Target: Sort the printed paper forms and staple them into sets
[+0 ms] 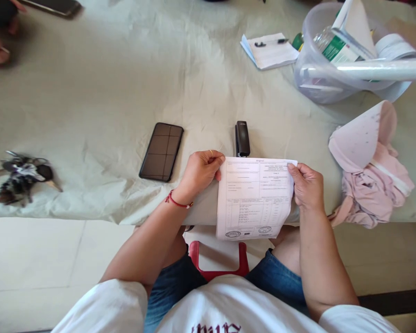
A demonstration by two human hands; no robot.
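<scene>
Pale, creased cloth covered the table (pixel 107 92) where one printed sheet (pixel 253 199) was held at its upper corners, the left hand (pixel 201 171) and right hand (pixel 307 185) each pinched shut on an edge. Its print was too small to be read. Its long axis ran away from the person, the lower end hanging over the table edge. One black stapler (pixel 242 138) lay just beyond it, one dark phone (pixel 161 151) to the left.
</scene>
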